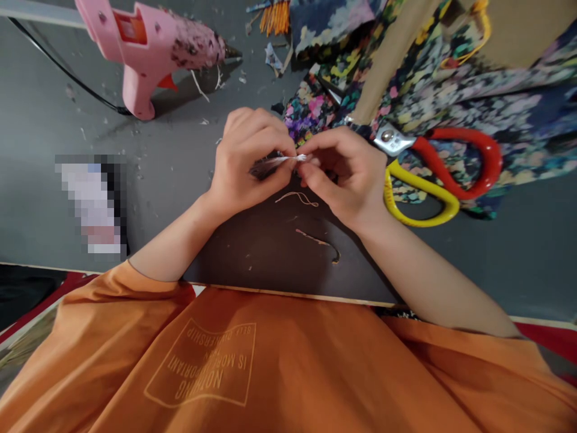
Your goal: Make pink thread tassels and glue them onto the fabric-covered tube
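Note:
A small bundle of white threads [274, 161] is pinched between my two hands over the table. My left hand [252, 153] is closed, with thumb and forefinger squeezing the threads so that their loose ends trail back under the palm. At the bundle's knotted-looking tip, my right hand [345, 171] meets it with thumb and forefinger, its other fingers curled. Fingertips partly cover the place where both hands meet. Just below them lie a loose pale thread [300, 198] and a thin, dark-ended scrap [320, 242]. Close to the right hand are scissors [444, 162] with red and yellow handles.
A pink glue gun [151, 51] with a black cord lies at upper left. Floral fabric [455, 108] spreads across the upper right, with a tan strip [392, 57] over it. An orange tassel [274, 18] lies at the back. A blurred-out object [92, 204] sits left on the grey table [175, 144].

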Demonstrator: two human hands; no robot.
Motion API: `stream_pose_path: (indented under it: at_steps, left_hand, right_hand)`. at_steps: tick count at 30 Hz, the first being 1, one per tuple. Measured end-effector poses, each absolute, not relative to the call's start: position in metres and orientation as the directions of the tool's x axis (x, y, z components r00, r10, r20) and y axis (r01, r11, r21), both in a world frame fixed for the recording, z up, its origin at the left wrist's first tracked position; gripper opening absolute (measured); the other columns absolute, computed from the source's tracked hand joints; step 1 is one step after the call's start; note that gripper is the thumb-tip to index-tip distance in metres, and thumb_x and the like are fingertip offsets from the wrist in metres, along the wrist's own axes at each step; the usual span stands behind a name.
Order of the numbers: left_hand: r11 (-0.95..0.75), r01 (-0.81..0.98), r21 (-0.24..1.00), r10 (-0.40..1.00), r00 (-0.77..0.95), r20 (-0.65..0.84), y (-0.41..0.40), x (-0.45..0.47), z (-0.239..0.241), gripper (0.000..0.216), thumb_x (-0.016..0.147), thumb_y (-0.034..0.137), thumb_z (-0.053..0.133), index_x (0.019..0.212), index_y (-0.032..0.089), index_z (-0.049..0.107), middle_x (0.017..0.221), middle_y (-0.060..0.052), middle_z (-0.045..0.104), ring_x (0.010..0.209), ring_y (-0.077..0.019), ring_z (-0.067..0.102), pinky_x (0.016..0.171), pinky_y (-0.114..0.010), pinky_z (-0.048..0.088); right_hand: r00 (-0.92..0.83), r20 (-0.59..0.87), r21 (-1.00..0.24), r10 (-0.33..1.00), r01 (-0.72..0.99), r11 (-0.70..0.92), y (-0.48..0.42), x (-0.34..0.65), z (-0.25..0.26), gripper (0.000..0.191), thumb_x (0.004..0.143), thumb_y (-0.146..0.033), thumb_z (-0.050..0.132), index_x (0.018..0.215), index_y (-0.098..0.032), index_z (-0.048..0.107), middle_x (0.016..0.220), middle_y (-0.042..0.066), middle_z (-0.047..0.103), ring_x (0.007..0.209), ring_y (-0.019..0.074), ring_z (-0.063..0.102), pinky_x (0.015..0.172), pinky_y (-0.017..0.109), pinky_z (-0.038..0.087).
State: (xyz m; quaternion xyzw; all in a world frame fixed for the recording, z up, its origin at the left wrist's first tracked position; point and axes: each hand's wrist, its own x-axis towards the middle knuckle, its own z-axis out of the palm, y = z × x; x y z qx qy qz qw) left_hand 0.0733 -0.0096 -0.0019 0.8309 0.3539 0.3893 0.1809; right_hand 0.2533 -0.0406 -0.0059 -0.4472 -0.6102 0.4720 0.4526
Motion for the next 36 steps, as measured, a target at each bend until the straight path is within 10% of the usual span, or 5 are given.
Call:
stream_pose_path:
  at_steps: [36]
  left_hand:
    - [-0.627,0.520,0.581,0.779,0.451,0.437,-0.010,0.076,-0.004,0.022,0.094,0.045,0.051,0.085,0.027,0.061,0.082,-0.001,0.069,0.081,-0.0166,0.063,0.080,-0.043,0.046]
  right_hand:
    - [-0.144,0.115,-0.971,0.983,0.191,0.141,-0.041,0.255,-0.016,0.025,0.089,-0.049,0.060,0.087,-0.024,0.063,0.073,-0.003,0.060,0.058,0.0089,0.056,0.052,0.025,0.048]
